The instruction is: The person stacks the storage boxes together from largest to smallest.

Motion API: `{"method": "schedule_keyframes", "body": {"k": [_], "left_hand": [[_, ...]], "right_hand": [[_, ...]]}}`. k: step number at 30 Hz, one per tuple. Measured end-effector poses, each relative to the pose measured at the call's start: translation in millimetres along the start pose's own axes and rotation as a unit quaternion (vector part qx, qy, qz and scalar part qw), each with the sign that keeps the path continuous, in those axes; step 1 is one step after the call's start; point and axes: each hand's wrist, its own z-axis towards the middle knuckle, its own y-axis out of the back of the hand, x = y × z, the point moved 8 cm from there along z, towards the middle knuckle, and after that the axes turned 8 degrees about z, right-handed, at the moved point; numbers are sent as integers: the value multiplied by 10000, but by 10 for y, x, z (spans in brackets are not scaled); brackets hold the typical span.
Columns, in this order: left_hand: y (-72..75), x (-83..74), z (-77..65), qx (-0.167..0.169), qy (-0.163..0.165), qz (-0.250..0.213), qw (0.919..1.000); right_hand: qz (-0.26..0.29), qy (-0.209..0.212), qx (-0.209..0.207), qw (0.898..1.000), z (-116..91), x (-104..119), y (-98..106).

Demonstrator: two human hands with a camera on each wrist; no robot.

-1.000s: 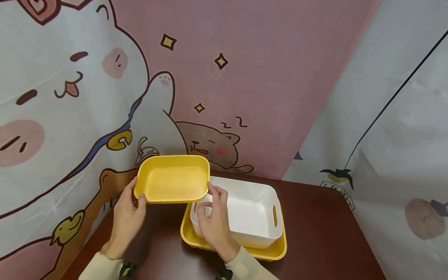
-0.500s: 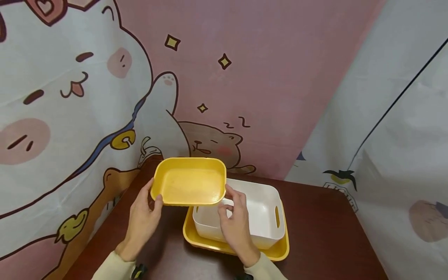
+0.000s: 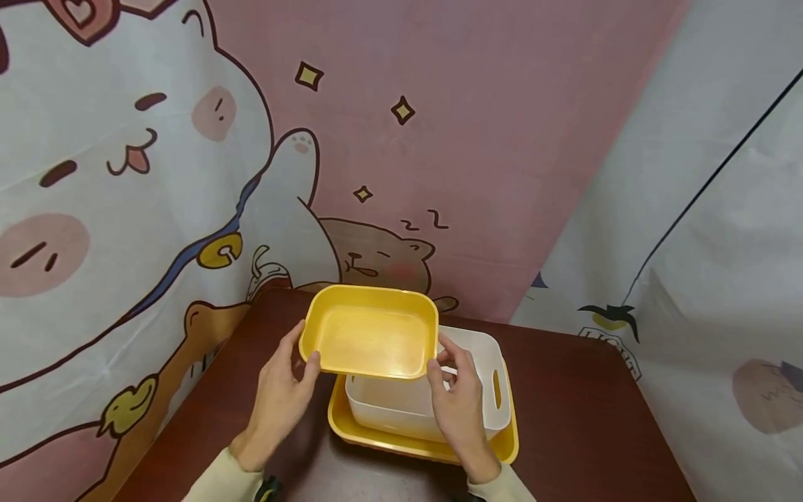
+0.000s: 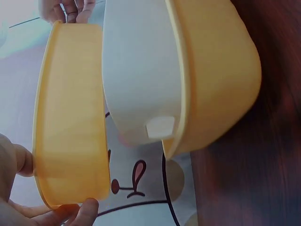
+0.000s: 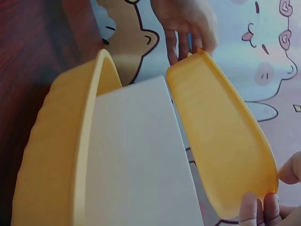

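A shallow yellow plastic tray (image 3: 370, 340) with rounded corners is held up between both hands, its inside tilted toward me. At its left end, my left hand (image 3: 279, 404) grips the rim with the thumb on the front corner. My right hand (image 3: 461, 408) pinches the right end in the same way. Below and partly hidden by the tray is a white plastic bin (image 3: 392, 418) with handle slots. That bin sits inside a larger yellow tub (image 3: 370, 440). In the right wrist view, the tray's underside (image 5: 225, 136) is above the white bin's rim.
A dark reddish-brown table (image 3: 583, 418) carries the nested bin and tub, with bare surface to their right. Behind the table hangs a pink and white cloth (image 3: 477, 160) printed with cartoon animals. A white cloth (image 3: 721, 279) hangs at the right side.
Both hands have carried the yellow tray to the right, from beside the white bin to over its left and middle part. The bin and the tub stay put.
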Motion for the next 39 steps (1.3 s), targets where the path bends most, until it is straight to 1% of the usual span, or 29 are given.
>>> {"method": "schedule_keyframes", "body": {"k": [10, 15, 18, 20, 24, 31, 34, 39], "left_hand": [[-206, -194, -37, 153, -193, -80, 9997], [-310, -294, -67, 236, -279, -173, 9992], [-361, -347, -78, 259, -339, -238, 9988], [-397, -372, -83, 301, -335, -286, 9986], [-463, -416, -96, 376, -311, -404, 9980], [-565, -484, -120, 435, -469, -615, 9961], [-603, -509, -133, 447, -573, -505, 9961], [-637, -523, -154, 358, -708, 33, 9968]], "right_hand": [[-578, -154, -250, 9979, 56, -48, 350], [-624, -177, -285, 9975, 58, -49, 514], [-734, -261, -296, 9965, 55, -63, 599], [-825, -367, -294, 9955, 57, -83, 651], [-1051, -446, -261, 9931, 70, -108, 731], [-1211, -496, -322, 9909, 63, -181, 853], [-1332, -579, -346, 9888, 54, -231, 897], [-1449, -746, -327, 9861, 40, -303, 936]]}}
